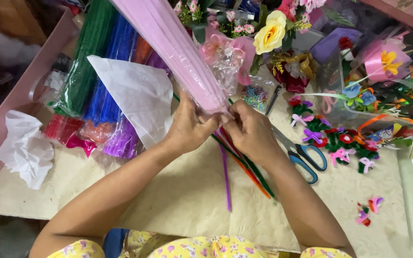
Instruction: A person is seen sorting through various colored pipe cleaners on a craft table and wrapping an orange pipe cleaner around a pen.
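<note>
A home craft corner for handmade flowers is being shown here: bundled pipe cleaners in green [88, 57], blue [112, 71] and pink [178, 48] are being stacked along a pink tray [5, 110], finished artificial flowers [269, 32] are being crowded at the back, and blue-handled scissors [307, 160] are being kept on a cream mat [178, 196].

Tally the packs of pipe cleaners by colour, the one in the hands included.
Pink, held at its end by the left hand and right hand: 1
Green: 1
Blue: 1
Purple: 1
Orange, mostly hidden: 1
Total: 5
</note>
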